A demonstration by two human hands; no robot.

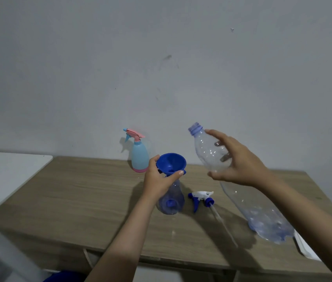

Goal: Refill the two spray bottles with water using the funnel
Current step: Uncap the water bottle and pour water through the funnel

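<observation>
Light-blue spray bottle [140,154] stands at table [79,200] rear. Left hand [159,181] pinches funnel [171,162] seated in clear bottle [171,197]. Sprayer head [200,198] lies beside. Right hand [236,159] grips big water bottle [242,192], tilted, apparently near empty.

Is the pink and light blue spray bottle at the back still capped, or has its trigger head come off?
Capped. The pink and light blue spray bottle stands upright by the wall with its pink trigger head screwed on top.
</observation>
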